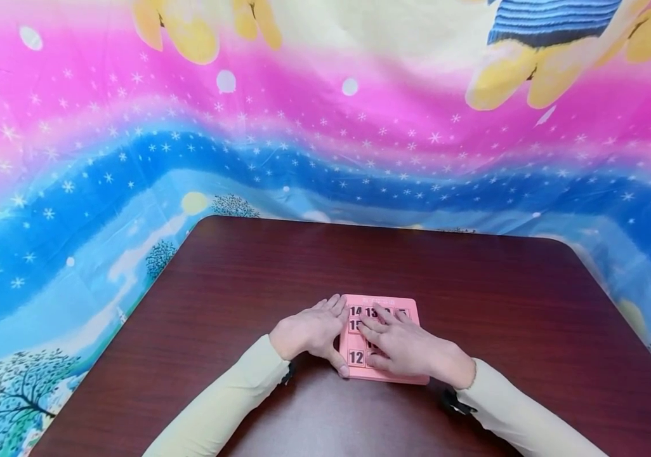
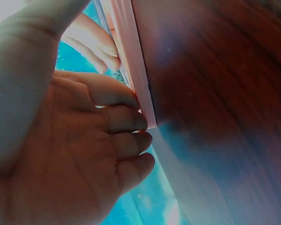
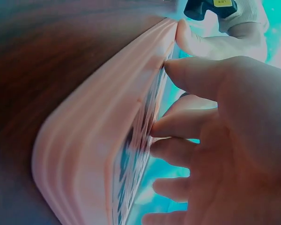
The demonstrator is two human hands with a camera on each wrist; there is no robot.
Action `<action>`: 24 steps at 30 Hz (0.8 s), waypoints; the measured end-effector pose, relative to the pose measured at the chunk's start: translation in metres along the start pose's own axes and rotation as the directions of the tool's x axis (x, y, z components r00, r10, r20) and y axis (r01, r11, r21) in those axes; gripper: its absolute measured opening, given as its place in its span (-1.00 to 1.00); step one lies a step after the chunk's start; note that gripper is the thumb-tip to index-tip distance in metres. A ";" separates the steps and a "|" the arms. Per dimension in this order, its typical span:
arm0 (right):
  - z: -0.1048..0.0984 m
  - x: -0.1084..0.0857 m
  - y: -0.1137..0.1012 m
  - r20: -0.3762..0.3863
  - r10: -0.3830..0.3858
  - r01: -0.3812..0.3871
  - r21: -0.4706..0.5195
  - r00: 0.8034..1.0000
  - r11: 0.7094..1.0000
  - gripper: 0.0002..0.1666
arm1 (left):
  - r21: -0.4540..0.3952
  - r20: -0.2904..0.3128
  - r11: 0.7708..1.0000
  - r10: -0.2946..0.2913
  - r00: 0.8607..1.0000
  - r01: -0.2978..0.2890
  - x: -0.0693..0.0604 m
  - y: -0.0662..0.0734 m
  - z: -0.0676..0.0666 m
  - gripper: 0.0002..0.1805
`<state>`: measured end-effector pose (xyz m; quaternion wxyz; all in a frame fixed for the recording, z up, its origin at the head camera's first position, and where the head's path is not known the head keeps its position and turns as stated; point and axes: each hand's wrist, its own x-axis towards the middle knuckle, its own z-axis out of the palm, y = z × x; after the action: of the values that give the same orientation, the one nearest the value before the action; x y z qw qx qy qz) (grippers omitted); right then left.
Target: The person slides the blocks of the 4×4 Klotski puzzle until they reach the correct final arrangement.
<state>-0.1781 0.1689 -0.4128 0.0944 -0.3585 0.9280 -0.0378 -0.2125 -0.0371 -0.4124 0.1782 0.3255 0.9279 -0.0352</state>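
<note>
A pink number sliding puzzle (image 1: 379, 301) lies flat on the table, its black-numbered tiles partly covered by my right hand. Tiles 14, 13, 15 and 12 show on its left side. Along the left edge rests my left hand (image 1: 309, 331), fingers extended against the side and thumb at the near left corner. In the left wrist view its fingertips (image 2: 139, 123) touch the frame's side wall. My right hand (image 1: 408, 346) is over the tiles with fingers spread. The right wrist view shows its thumb and some fingertips on the puzzle's face (image 3: 136, 154).
The dark brown wooden table (image 1: 280, 260) extends around the puzzle on all sides. Behind it hangs a colourful cloth (image 1: 314, 152) with snowflakes and trees. Dark wrist devices (image 1: 458, 402) show at the sleeves.
</note>
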 end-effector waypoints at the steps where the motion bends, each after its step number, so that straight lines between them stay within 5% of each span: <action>1: 0.000 0.000 0.000 -0.003 -0.004 0.004 -0.001 1.000 1.000 -0.29 | 0.001 -0.001 1.000 0.001 1.000 -0.001 0.000 0.000 0.000 0.37; 24: 0.005 -0.018 -0.019 -0.013 -0.065 0.064 -0.032 0.998 0.997 -0.21 | 0.007 -0.010 1.000 0.008 1.000 -0.008 -0.001 0.000 -0.001 0.36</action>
<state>-0.1515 0.1669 -0.4126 0.0811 -0.3894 0.9170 -0.0286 -0.2120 -0.0376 -0.4112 0.1724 0.3301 0.9274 -0.0361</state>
